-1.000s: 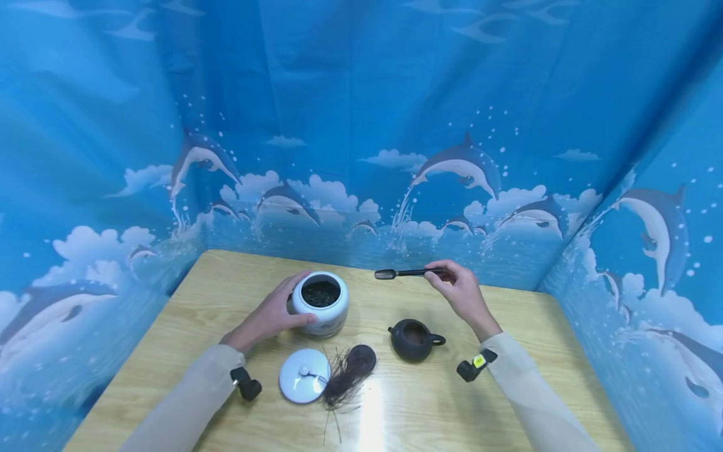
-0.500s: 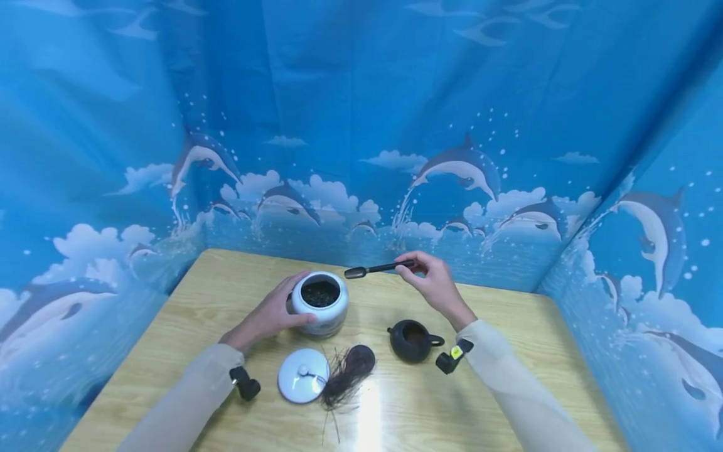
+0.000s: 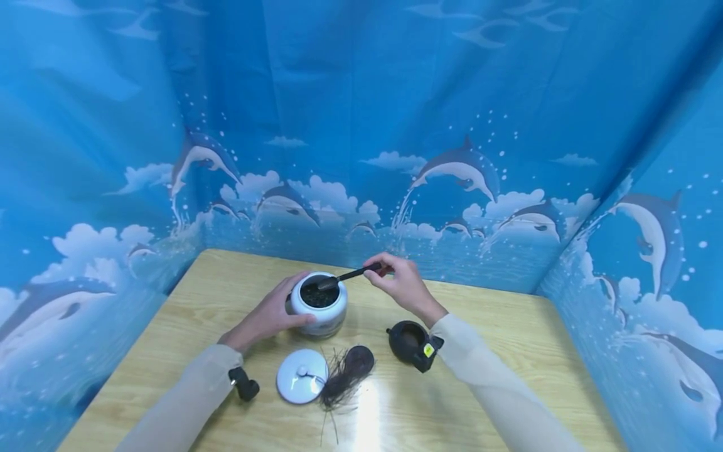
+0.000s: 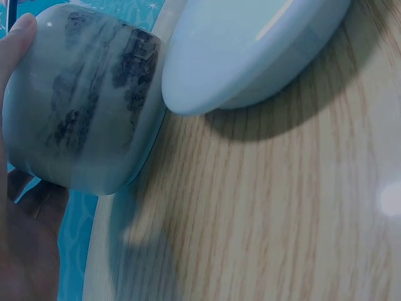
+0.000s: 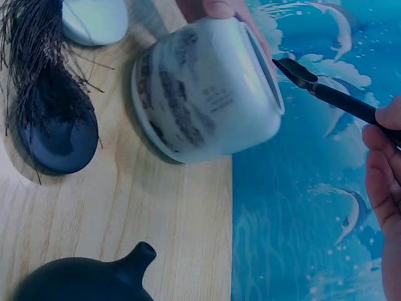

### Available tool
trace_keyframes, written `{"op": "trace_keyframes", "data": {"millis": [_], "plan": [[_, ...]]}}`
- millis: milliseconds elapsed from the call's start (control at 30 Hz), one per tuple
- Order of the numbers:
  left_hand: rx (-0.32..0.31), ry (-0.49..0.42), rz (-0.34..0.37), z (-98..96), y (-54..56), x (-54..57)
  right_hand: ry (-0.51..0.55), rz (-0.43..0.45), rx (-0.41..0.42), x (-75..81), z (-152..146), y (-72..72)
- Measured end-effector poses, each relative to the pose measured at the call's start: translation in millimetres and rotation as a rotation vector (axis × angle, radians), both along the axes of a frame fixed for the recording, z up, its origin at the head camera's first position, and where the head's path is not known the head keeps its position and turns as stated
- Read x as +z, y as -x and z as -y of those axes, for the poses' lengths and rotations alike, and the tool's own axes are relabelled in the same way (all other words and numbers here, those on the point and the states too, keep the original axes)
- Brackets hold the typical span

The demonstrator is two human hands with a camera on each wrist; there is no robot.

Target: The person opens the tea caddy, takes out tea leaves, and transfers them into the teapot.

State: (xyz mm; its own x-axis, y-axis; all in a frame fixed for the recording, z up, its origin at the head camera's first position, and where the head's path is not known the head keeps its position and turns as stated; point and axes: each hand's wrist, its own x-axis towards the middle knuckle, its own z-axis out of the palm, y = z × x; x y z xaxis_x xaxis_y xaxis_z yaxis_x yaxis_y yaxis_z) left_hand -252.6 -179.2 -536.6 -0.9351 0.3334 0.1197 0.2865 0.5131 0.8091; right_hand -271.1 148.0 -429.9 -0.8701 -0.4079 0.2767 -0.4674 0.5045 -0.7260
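Note:
My left hand grips the side of a white porcelain jar with a dark landscape print, thumb near its front and fingers behind. Dark loose leaves show inside its open mouth. Between thumb and fingers, my right hand pinches the black handle of a small scoop. The scoop's head overlaps the jar's mouth in the head view; from the right wrist it shows right at the rim, tilted down toward it. Below my right wrist stands a dark teapot without a lid, partly covered by the wrist camera.
In front of the jar lies its white lid with a knob. Beside it, a dark round lid lies by a bunch of thin dark strands. A blue dolphin-print curtain stands behind the wooden table.
My right hand has moved left with the scoop, from above the teapot side to the jar, and its head now tips down over the mouth. My left hand stays on the jar.

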Motion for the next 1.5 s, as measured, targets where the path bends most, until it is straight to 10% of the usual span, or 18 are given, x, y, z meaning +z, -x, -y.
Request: {"op": "trace_keyframes", "data": {"millis": [1167,1500], "plan": [[0.001,-0.013,0.013,-2.2,0.9,-0.3,-0.412,-0.193,0.249,5.9,38.8,17.5],[0.004,-0.023,0.036,-2.1,-1.1,1.4,-0.351,-0.145,0.222,-14.7,43.3,15.2]]}}
